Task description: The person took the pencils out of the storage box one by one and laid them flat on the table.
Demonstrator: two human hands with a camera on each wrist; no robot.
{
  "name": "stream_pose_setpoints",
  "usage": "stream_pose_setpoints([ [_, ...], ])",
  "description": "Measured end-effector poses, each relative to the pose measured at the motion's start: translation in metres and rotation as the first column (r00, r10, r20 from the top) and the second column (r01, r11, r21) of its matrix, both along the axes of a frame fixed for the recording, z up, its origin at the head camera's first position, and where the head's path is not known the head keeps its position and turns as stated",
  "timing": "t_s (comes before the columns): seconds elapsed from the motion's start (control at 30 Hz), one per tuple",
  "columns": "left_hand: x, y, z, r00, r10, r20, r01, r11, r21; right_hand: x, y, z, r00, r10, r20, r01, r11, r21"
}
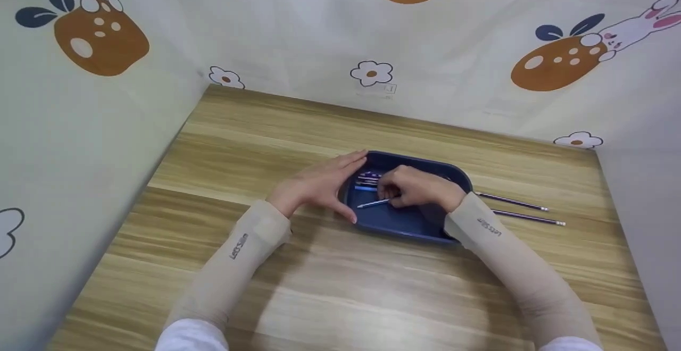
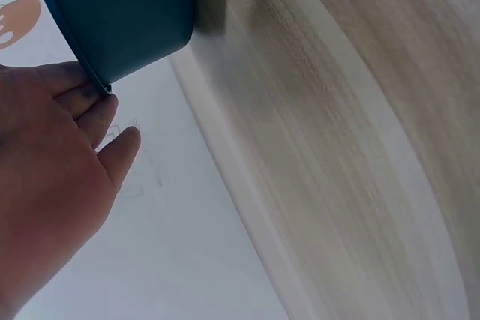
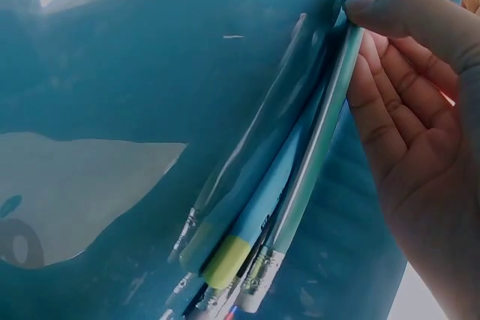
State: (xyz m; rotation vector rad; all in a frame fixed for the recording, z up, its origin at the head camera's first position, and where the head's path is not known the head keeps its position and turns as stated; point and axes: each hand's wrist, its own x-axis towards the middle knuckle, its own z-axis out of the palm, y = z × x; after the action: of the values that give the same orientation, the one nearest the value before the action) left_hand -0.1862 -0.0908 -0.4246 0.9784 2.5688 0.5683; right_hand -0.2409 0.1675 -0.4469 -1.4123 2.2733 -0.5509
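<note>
A dark blue tray [image 1: 391,222] sits on the table. My left hand [image 1: 324,182] spans its left end, fingers extended along the far corner and thumb at the near one. In the left wrist view, fingertips [image 2: 105,103] of that hand touch the tray's rim. Inside the tray, my right hand [image 1: 417,187] pinches a pencil [image 3: 315,155] between thumb and index finger; its other end [image 1: 372,203] points left. Behind that hand several more pencils [image 1: 366,182] lie side by side, partly hidden. One pencil [image 3: 229,261] beside the held one is light blue with a yellow-green band.
Two dark striped pencils [image 1: 513,201] lie on the wooden table [image 1: 319,298] right of the tray, partly covered by the tray and right forearm. Printed cloth walls [image 1: 298,37] stand at the back and sides of the table.
</note>
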Motion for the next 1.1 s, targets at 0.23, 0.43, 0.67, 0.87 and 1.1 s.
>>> stream_pose_setpoints([
  [0.23,0.0,0.0,0.003,1.0,0.011,0.017,-0.011,1.0,-0.011,-0.003,0.001,-0.001,0.999,-0.027,0.038,0.027,1.0,-0.01],
  [0.43,0.002,-0.001,0.005,0.999,0.031,0.014,-0.03,0.999,-0.038,-0.003,-0.001,0.003,0.997,-0.031,0.065,0.033,0.999,-0.031],
  [0.67,0.001,0.002,0.005,0.999,0.029,0.025,-0.028,0.999,-0.045,-0.004,0.007,0.01,0.994,-0.061,0.089,0.071,0.992,-0.108],
  [0.87,0.001,0.004,0.005,1.0,0.014,0.018,-0.013,0.999,-0.046,-0.001,0.013,0.021,0.985,-0.103,0.136,0.117,0.988,-0.098],
  [1.1,0.001,0.0,0.004,1.0,0.021,-0.003,-0.021,0.999,-0.036,-0.002,0.012,0.038,0.978,-0.118,0.171,0.139,0.983,-0.117],
])
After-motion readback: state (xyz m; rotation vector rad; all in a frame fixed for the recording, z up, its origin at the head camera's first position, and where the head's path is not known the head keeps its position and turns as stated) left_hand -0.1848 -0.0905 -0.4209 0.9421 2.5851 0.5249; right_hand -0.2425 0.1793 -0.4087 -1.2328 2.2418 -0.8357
